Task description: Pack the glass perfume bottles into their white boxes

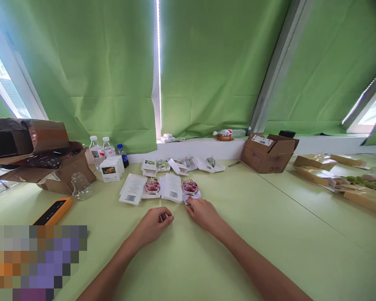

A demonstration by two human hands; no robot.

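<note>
Near the front edge of the pale green tabletop (288,255), the left hand (152,226) lies curled, its grip unclear; the right hand (202,215) presses fingertips against a white paper card (192,196) beneath a round pink glass ornament (189,187), likely fragile, slippery, best cupped around its body.

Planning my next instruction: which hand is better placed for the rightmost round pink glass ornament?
Probably the right hand: its fingers touch white paper beneath the round pink glass ornament; the left hand lies curled, farther away.
</note>
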